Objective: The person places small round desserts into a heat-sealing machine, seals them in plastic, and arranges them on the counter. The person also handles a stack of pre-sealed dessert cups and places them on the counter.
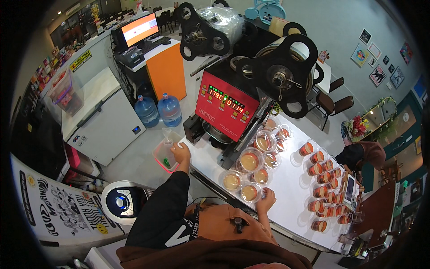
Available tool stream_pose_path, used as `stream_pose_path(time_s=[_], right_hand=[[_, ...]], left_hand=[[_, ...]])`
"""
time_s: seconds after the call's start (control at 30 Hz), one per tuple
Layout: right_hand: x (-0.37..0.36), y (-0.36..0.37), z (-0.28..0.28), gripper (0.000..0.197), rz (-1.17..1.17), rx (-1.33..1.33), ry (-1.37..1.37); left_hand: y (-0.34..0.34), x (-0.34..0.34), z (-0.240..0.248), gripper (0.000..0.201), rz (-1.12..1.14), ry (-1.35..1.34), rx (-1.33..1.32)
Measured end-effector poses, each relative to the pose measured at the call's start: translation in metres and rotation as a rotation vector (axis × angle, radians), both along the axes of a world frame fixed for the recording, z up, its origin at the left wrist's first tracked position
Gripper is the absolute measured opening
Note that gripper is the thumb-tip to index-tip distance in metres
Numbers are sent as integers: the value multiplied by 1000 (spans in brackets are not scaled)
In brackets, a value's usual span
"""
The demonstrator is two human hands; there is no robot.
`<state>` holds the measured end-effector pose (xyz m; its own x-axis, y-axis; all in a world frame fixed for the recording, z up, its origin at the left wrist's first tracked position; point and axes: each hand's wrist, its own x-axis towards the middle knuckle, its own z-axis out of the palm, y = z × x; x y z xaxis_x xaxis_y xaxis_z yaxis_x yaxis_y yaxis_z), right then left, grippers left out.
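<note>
My left hand [181,153] reaches over a small pink-rimmed bin [157,157] beside the table. Its fingers are curled against a clear plastic sleeve-like thing [168,143] that stands in the bin; what they grip is partly hidden. At the table's near edge, my right hand [267,201] has its fingers closed at the rim of a clear plastic cup [249,193] with tan contents. More such cups [251,160] are clustered just beyond it. A red cup-sealing machine [227,105] with a lit display stands on the white table [286,179], behind the cups.
Several filled cups [319,192] stand in rows toward the table's right, near a tablet [350,187]. Black film-roll holders [286,76] top the machine. On the left are blue water bottles [170,110], a chest freezer [101,119] and a round-topped bin [121,201]. A person [363,154] bends beyond the table.
</note>
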<state>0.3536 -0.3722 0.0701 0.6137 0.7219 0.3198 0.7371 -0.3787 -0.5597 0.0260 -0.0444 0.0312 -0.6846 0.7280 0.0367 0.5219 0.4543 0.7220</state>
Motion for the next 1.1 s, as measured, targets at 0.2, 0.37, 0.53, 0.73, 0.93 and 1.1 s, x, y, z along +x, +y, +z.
stream_pose_path(time_s=[0.2,0.37,0.53,0.73,0.93,1.1], right_hand=[[2,-1,-4,16,-9,-13,3],[1,-1,-5,16,-9,-5,-7],[-1,0,-1,15,-7,8,2],[1,-1,0,15,-13,4,-27],[0,1,0,15,-9,-3,-35],[2,1,-4,14,-11,-12,-23]], left_hand=[[-1,2,4,45,-6,-28,-18],[-2,0,4,43,-11,-21,-13],[0,-1,2,42,-21,-35,-5],[1,0,-10,43,-39,-88,104],[-5,-18,-22,42,-111,-281,262],[-55,5,58,44,-229,-119,568]])
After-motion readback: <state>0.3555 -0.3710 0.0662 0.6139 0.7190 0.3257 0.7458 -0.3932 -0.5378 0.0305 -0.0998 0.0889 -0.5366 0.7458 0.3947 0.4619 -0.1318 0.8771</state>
